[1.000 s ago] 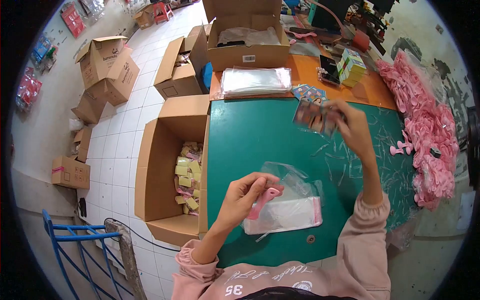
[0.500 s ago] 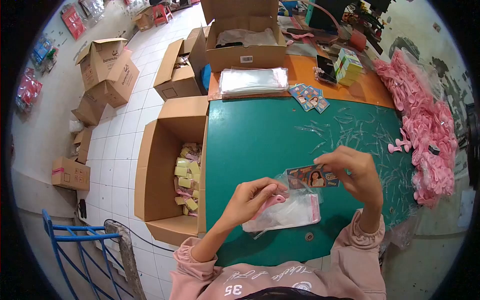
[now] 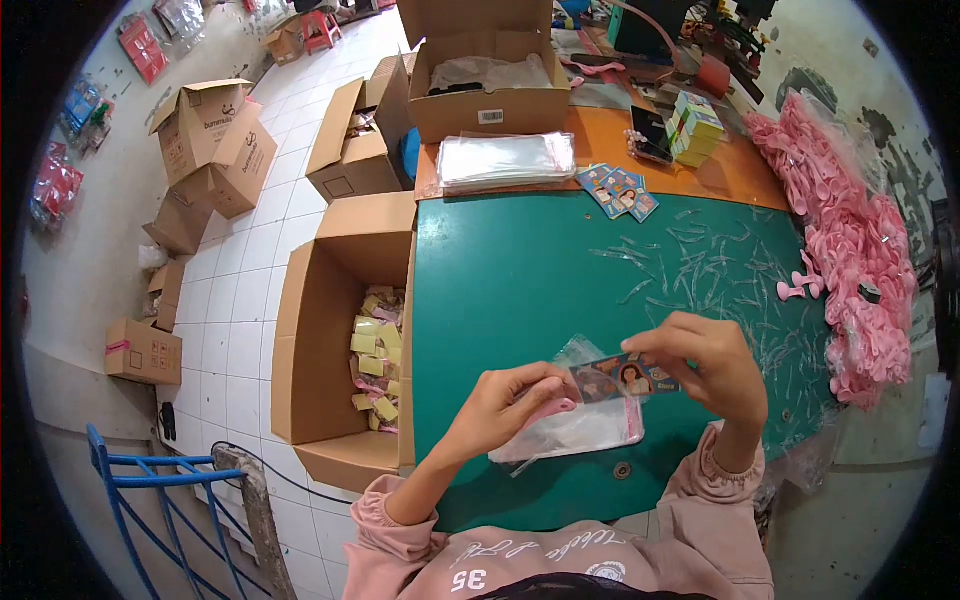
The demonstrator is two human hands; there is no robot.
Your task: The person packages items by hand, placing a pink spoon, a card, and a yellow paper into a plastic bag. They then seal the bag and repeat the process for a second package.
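Note:
My right hand [image 3: 708, 362] pinches the right end of a printed card [image 3: 634, 378] with a portrait on it. The card's left end reaches a clear plastic bag [image 3: 578, 350]; whether it lies inside or against the film is hard to tell. My left hand [image 3: 503, 408] is closed around the bag's edge and a pink plastic piece [image 3: 553, 407], perhaps a spoon, mostly hidden by the fingers. Just below both hands, a stack of clear bags [image 3: 605, 425] lies on the green tabletop [image 3: 510, 280].
A large carton [image 3: 335, 250] holding yellow and pink packets stands left of the table. At the right lies a heap of pink spoon-like pieces [image 3: 860, 240]. Clear strips [image 3: 710, 265], several cards [image 3: 618, 190], a bag stack [image 3: 505, 160] and a yellow-green pile [image 3: 697, 130] lie farther back.
My right hand and the card have come slightly lower, and the card's left end now sits closer to my left fingers, overlapping the bag. My left hand has shifted slightly right.

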